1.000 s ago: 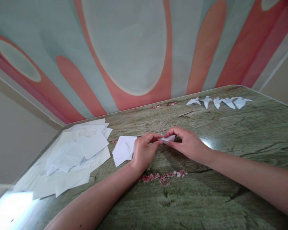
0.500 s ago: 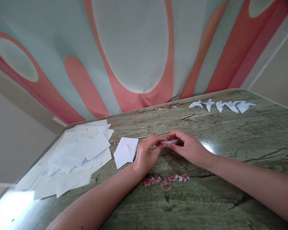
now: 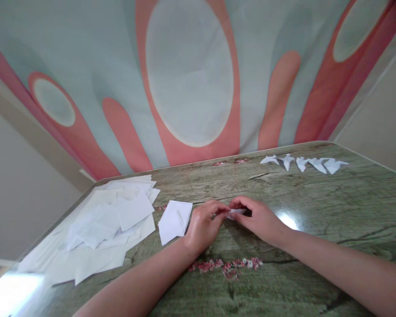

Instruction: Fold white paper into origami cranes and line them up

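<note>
Between my two hands is a small folded piece of white paper (image 3: 236,211), held just above the wood-patterned table. My left hand (image 3: 204,224) pinches its left end between thumb and fingers. From the other side my right hand (image 3: 259,219) grips it, thumb below and fingers curled over the top. Much of the paper is hidden by my fingers. Just left of my left hand lies a small stack of white paper (image 3: 174,222) with angled corners and a narrow strip showing on top.
A large loose pile of white paper sheets (image 3: 135,209) covers the table's left side. Several folded white paper figures (image 3: 302,164) stand in a row at the back right. The table (image 3: 317,273) meets a patterned wall covering (image 3: 191,79) behind.
The camera has tilted up, so the table and hands sit lower in view. Both hands keep hold of the folded paper, with only slight finger movement.
</note>
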A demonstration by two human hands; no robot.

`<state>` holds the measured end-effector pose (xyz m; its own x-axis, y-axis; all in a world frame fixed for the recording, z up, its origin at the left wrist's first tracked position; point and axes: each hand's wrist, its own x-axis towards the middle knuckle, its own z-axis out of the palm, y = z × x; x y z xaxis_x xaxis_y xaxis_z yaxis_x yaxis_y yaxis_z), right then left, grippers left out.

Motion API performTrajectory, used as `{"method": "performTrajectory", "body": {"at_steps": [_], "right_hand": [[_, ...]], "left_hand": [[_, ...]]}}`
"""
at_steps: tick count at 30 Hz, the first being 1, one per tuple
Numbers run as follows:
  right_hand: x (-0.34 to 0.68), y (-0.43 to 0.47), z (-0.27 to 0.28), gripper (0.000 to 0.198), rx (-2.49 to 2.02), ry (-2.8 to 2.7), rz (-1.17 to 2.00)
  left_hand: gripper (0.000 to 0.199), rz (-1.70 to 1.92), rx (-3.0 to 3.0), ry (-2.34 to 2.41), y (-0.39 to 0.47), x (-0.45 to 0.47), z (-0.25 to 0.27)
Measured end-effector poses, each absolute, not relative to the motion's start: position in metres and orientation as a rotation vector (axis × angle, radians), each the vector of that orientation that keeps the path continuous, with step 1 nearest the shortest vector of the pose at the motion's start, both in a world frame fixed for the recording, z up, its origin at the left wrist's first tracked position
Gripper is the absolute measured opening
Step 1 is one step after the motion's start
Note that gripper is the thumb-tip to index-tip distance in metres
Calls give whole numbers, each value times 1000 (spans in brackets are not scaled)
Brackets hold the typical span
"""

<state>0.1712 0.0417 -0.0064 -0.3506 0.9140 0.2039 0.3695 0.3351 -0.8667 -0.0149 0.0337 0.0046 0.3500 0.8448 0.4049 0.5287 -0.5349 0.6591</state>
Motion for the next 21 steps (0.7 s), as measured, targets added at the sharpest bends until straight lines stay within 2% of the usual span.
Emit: {"method": "performTrajectory", "body": {"at_steps": [10, 16, 21], "right_hand": [[174, 42, 0, 9, -1115, -1844, 922], [174, 43, -2, 11, -1100, -1849, 897], [174, 42, -4, 10, -1143, -1872, 839]], "left_hand": [[14, 1010, 1738, 1299, 38, -15, 2], [19, 1025, 1661, 1235, 38, -11, 2], [13, 1018, 1706, 1238, 36, -9, 6]]}}
